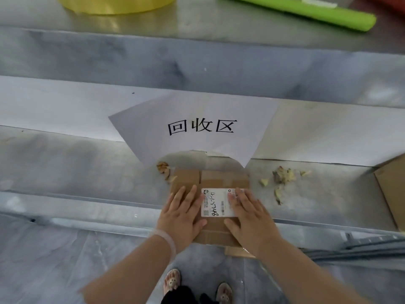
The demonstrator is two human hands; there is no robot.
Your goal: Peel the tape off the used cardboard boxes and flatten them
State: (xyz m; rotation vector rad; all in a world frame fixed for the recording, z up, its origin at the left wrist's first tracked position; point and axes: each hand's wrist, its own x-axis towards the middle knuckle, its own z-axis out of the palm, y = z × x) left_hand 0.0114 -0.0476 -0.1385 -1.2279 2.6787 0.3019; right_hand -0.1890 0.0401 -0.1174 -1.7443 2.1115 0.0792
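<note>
Grey metal-looking stepped surface (87, 172), w/ ledges running side to side across the view.

The flattened cardboard box (219, 178) lies flat at approx 6 o'clock of frame ctr. It sits on the nearest ledge, and its near edge reaches past the ledge lip toward the person. A white shipping label (215, 202) w/ handwriting is stuck on its top face. The left hand (182, 211) lies palm-down on the box's left half, fingers straight and spread, gripping nothing. The right hand (249, 218) lies the same way on the right half, fingertips over the label's right edge and thumb out to the side, also holding nothing.

At 12 o'clock of the box a white paper sign (197, 110) w/ printed characters lies just beyond the box's far edge, its near edge arching up. Crumpled tape scraps (164, 170) touch the far-left corner at 10 o'clock. A second cluster of tape bits (282, 176) sits at 3 o'clock, apart from the box. Further out at 3 o'clock a second cardboard piece (392, 187) is cut off by the frame edge. Bare metal runs wide at 9 o'clock.

Far back, a yellow object (116, 5) at 11 o'clock and a green roll (317, 12) at 1 o'clock. Sandalled feet (173, 279) at 6 o'clock.
</note>
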